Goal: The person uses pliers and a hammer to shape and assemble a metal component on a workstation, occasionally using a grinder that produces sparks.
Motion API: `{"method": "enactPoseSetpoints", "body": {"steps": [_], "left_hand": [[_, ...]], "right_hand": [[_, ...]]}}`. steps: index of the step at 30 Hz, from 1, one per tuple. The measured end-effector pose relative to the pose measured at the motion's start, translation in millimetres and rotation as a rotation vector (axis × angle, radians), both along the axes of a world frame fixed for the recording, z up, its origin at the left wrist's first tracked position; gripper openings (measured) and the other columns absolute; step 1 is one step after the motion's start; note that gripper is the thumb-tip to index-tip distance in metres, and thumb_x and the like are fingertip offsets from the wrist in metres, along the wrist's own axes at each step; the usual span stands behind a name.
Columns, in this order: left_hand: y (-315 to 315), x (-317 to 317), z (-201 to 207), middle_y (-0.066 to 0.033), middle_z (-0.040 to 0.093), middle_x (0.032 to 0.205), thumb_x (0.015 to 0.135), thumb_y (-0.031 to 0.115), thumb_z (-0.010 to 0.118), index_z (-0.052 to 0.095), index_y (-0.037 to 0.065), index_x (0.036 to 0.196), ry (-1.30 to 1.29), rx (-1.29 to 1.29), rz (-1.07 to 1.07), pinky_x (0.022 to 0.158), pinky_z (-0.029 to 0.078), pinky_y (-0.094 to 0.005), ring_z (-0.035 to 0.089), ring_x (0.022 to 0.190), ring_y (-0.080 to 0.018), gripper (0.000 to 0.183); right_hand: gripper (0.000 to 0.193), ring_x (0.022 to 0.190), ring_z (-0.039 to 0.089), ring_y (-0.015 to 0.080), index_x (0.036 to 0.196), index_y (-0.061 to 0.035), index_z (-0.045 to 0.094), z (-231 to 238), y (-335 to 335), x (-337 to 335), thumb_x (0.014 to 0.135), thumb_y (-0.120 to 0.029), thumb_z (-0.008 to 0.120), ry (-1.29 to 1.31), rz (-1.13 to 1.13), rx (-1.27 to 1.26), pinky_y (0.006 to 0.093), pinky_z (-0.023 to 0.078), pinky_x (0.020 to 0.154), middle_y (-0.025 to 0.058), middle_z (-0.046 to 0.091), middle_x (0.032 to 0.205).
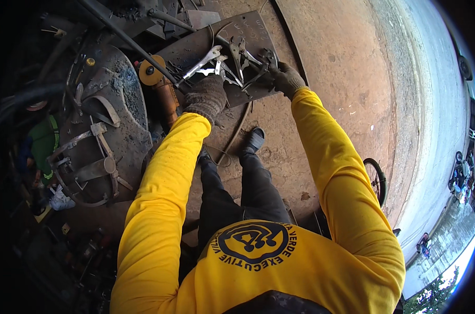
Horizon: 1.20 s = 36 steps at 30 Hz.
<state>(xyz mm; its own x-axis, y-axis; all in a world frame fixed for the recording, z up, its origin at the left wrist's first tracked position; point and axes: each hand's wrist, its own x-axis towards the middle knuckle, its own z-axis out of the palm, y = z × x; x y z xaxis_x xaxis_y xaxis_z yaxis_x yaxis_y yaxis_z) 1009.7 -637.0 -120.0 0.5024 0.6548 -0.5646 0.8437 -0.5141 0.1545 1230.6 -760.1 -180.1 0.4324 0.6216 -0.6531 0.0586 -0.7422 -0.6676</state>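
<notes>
Several metal locking pliers (237, 57) lie bunched on a dark steel plate (248, 31), their bright handles crossing. My left hand (206, 97), in a grey-brown knitted glove, is curled at the plate's near edge, just below the pliers. Its fingertips and whatever is in them are hidden from above. My right hand (288, 79), gloved too, is closed at the plate's right end. Its thumb and fingers meet the dark jaw end of one pair of locking pliers (269, 56); the exact grip is partly covered.
An angle grinder (164, 94) with an orange body and yellow disc stands left of my left hand. A long bar (127, 39) slants above it. Farther left is a grimy metal table (117, 125) with a welded frame (93, 157). A hose (240, 131) trails near my feet.
</notes>
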Motion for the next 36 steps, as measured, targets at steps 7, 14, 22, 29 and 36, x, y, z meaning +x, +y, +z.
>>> {"method": "enactPoseSetpoints", "body": {"steps": [7, 14, 22, 29, 36], "left_hand": [[22, -4, 28, -0.0187, 0.066, 0.117, 0.096, 0.024, 0.049, 0.066, 0.007, 0.11, 0.053, 0.028, -0.207, 0.092, 0.052, -0.0457, 0.063, 0.111, -0.0356, 0.027], [-27, -19, 53, -0.0148, 0.065, 0.122, 0.096, 0.025, 0.053, 0.063, 0.008, 0.125, -0.212, 0.013, -0.297, 0.102, 0.046, -0.0434, 0.06, 0.116, -0.0315, 0.035], [-81, -70, 121, -0.0164, 0.068, 0.104, 0.091, 0.017, 0.06, 0.058, 0.008, 0.13, -0.728, 0.049, -0.287, 0.081, 0.056, -0.0415, 0.066, 0.097, -0.0338, 0.04], [-102, -97, 166, -0.0151, 0.066, 0.115, 0.097, 0.019, 0.056, 0.055, 0.009, 0.137, -0.738, 0.08, -0.195, 0.085, 0.054, -0.0416, 0.065, 0.102, -0.0341, 0.041], [-124, -118, 193, -0.0147, 0.061, 0.126, 0.095, 0.011, 0.056, 0.053, 0.006, 0.137, -0.776, 0.006, -0.16, 0.089, 0.051, -0.0408, 0.061, 0.107, -0.0333, 0.042]], "right_hand": [[0.056, 0.113, 0.064, 0.034, 0.132, -0.0075, 0.06, 11, 6, -12, 0.089, -0.044, 0.06, -0.168, 0.247, -0.025, 0.0405, 0.049, 0.096, 0.0209, 0.067, 0.119], [0.053, 0.114, 0.064, 0.034, 0.135, -0.0128, 0.058, 2, 6, -1, 0.09, -0.041, 0.058, -0.3, 0.155, -0.096, 0.0417, 0.048, 0.098, 0.0194, 0.066, 0.123], [0.058, 0.125, 0.057, 0.0361, 0.139, -0.0156, 0.056, 15, -9, -6, 0.092, -0.05, 0.055, -0.285, 0.204, -0.151, 0.0432, 0.044, 0.105, 0.0233, 0.059, 0.132], [0.074, 0.132, 0.05, 0.0379, 0.143, -0.0079, 0.049, 31, -23, -18, 0.089, -0.058, 0.055, -0.399, 0.059, -0.137, 0.0424, 0.04, 0.109, 0.0247, 0.052, 0.141], [0.089, 0.138, 0.042, 0.0389, 0.148, -0.0026, 0.04, 16, -68, -32, 0.087, -0.066, 0.058, -0.365, -0.017, -0.052, 0.0422, 0.036, 0.112, 0.0271, 0.045, 0.147]]}}
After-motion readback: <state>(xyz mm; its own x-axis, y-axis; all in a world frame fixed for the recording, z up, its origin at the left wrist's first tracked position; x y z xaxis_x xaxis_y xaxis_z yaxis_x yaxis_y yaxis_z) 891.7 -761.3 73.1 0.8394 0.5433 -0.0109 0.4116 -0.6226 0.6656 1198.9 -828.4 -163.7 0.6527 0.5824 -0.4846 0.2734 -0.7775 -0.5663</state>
